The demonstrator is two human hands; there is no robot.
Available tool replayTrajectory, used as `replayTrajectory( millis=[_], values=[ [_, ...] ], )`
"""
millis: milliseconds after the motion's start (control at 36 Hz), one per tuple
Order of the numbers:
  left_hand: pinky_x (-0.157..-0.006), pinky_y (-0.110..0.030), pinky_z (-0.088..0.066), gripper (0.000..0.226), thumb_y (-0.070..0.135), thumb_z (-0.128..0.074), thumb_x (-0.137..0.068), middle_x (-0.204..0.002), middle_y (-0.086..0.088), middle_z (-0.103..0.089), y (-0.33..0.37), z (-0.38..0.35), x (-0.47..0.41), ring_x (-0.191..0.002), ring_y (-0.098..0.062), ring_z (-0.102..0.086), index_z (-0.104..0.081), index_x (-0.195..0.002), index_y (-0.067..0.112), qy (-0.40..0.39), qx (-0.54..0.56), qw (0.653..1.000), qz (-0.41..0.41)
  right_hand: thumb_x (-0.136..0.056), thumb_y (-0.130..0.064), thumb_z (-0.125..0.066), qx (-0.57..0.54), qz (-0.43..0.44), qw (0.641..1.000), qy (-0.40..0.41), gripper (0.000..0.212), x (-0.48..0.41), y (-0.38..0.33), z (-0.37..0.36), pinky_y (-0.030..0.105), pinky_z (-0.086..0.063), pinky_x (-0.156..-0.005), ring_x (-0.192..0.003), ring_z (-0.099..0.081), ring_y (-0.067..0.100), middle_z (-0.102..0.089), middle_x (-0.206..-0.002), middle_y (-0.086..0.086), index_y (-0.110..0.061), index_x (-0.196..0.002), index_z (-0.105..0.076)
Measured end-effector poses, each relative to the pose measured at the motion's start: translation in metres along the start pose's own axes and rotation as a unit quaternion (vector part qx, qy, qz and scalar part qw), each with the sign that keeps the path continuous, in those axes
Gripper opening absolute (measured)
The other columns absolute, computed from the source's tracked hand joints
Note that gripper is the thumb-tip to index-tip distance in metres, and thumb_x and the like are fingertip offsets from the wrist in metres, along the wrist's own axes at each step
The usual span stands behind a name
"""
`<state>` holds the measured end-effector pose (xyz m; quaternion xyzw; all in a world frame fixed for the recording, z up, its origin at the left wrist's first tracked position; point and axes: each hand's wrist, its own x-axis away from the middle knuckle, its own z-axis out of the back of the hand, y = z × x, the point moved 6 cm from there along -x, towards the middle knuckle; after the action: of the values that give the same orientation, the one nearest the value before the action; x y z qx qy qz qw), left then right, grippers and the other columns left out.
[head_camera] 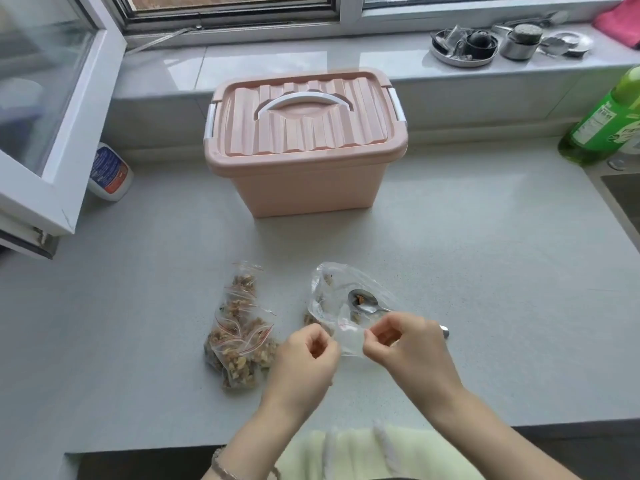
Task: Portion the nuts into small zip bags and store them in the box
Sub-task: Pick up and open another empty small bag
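Pink plastic marks the one box [304, 174], which stands at the back of the grey counter [485, 271] with its lid [304, 116] shut. I count one white handle [306, 100] on top and two white latches [210, 121], one at each end.

Nearer me, both hands are at work on one small zip bag [350, 344], clear and as far as I can see empty. My left hand [304, 358] pinches its left edge with curled fingers, and my right hand [405, 344] pinches the right edge in the same way, so the bag hangs stretched between them just above the counter.

Just behind it lies one big clear bag [349, 285], open and crumpled, with only a few nuts [356, 299] in it. One metal spoon [363, 304] rests with its bowl inside that bag, and the end of its handle shows past my right hand.

To the left of my left hand is a heap of filled bags [239, 327] with red zip lines, each packed with walnut pieces. They overlap, so I make it four or perhaps five.

Off to the sides stand two bottles, a green one [602, 123] far right and a white one [110, 173] far left by the open window frame.
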<state>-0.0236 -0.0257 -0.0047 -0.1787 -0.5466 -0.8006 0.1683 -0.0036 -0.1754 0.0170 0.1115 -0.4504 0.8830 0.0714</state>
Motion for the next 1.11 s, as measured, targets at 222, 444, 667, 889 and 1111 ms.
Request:
replayTrajectory(
  millis=[222, 444, 667, 889, 1111],
  values=[
    [-0.060, -0.029, -0.037, 0.021, 0.030, -0.051, -0.077, -0.062, 0.001, -0.050, 0.016, 0.008, -0.002, -0.069, -0.021, -0.052, -0.038, -0.064, 0.019, 0.113, -0.306, 0.944, -0.042, -0.069, -0.019, -0.065, 0.094, -0.009, 0.995, 0.023, 0.013, -0.002, 0.004, -0.006, 0.028, -0.047, -0.060, -0.061, -0.059, 0.012, -0.057, -0.054, -0.008, -0.017, -0.059, -0.057],
    [-0.112, -0.018, -0.017, 0.075, 0.052, -0.065, -0.068, -0.142, 0.029, -0.030, 0.021, -0.010, 0.005, -0.137, 0.004, -0.016, -0.031, -0.134, 0.041, -0.049, -0.177, 0.925, -0.331, -0.064, -0.011, -0.065, -0.055, -0.076, 0.993, -0.072, 0.014, -0.008, 0.005, 0.001, 0.019, -0.042, -0.051, -0.048, -0.052, 0.005, -0.067, -0.059, 0.005, -0.017, -0.055, -0.056],
    [-0.102, -0.030, -0.035, 0.072, 0.051, -0.071, -0.065, -0.125, 0.015, -0.048, 0.025, -0.013, 0.006, -0.122, -0.001, -0.042, -0.042, -0.128, 0.029, 0.014, -0.133, 0.925, -0.357, -0.064, -0.011, -0.064, -0.017, -0.033, 0.991, -0.132, 0.010, -0.002, -0.005, 0.002, 0.013, -0.036, -0.046, -0.045, -0.045, 0.001, -0.055, -0.050, -0.006, -0.015, -0.057, -0.058],
    [-0.094, -0.014, -0.038, 0.065, 0.035, -0.076, -0.065, -0.111, 0.003, -0.053, 0.020, -0.013, 0.012, -0.108, -0.004, -0.051, -0.048, -0.123, 0.022, -0.002, -0.094, 0.930, -0.354, -0.064, -0.012, -0.064, 0.014, -0.014, 0.990, -0.137, 0.012, 0.001, 0.001, 0.003, 0.012, -0.034, -0.045, -0.045, -0.045, 0.001, -0.053, -0.048, -0.008, -0.017, -0.056, -0.056],
    [-0.090, -0.009, -0.038, 0.041, 0.025, -0.067, -0.071, -0.102, 0.008, -0.057, 0.006, -0.009, 0.010, -0.100, 0.000, -0.055, -0.057, -0.111, 0.024, 0.078, -0.058, 0.946, -0.308, -0.080, -0.021, -0.066, -0.040, 0.004, 0.992, -0.120, 0.022, -0.013, 0.012, 0.000, 0.013, -0.037, -0.049, -0.046, -0.047, 0.001, -0.063, -0.056, 0.000, -0.013, -0.062, -0.060]
  ],
)
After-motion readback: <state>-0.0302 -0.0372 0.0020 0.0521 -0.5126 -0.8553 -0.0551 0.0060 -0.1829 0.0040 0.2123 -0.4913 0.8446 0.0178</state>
